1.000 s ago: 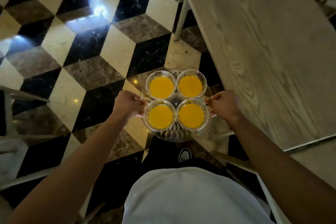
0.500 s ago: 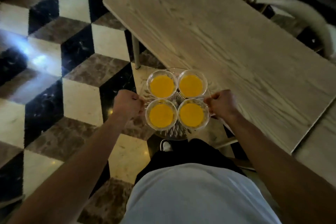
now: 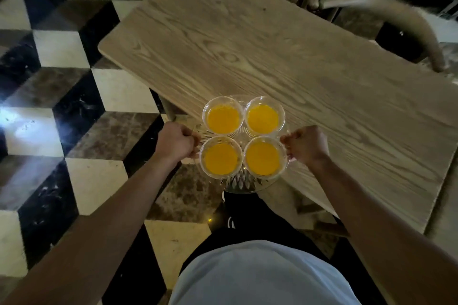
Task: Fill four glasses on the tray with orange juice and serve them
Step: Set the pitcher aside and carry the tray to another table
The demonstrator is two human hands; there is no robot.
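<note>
A round cut-glass tray (image 3: 241,184) is held in the air at waist height, partly over the near edge of a wooden table (image 3: 285,57). On it stand several clear glasses filled with orange juice, two at the back (image 3: 223,119) (image 3: 263,119) and two at the front (image 3: 221,158) (image 3: 262,158). My left hand (image 3: 174,142) grips the tray's left handle and my right hand (image 3: 306,143) grips its right handle. Both fists are closed around the handles.
The long wooden table runs from the upper left to the right edge. Curved-back chairs (image 3: 396,15) stand beyond its far side. The floor (image 3: 74,82) is black, cream and brown cube-pattern tile. A table leg (image 3: 169,109) stands just left of the tray.
The view has swung so the table now lies ahead of me, and the tray has come over its near edge. Both hands keep the same grip.
</note>
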